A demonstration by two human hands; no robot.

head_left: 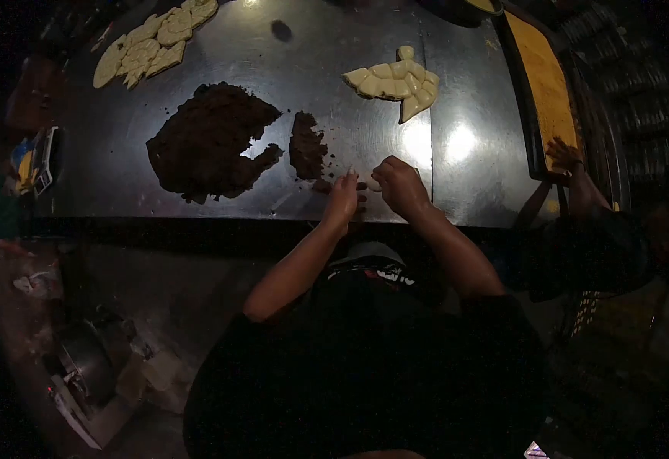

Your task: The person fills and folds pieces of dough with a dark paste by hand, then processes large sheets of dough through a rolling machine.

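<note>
My left hand [341,202] is at the near edge of the metal table, thumb up and fingers apart, with nothing clearly visible in it. Beside it, my right hand [404,188] is closed, and a small pale dough piece [375,185] shows at its fingertips. Just beyond my left hand lies a strip of dark brown crumbly paste [306,145], with small crumbs around it. A large mound of the same dark paste [204,145] sits further left. Past my right hand, pale dough pieces [399,79] lie pressed together in a cluster.
More flattened pale dough pieces [151,46] lie at the far left of the metal table [472,84]. At right stands a long dark tray with a yellow-orange surface [541,69]; another person's hand [566,155] touches it. A dark round pan [457,9] is at the top edge.
</note>
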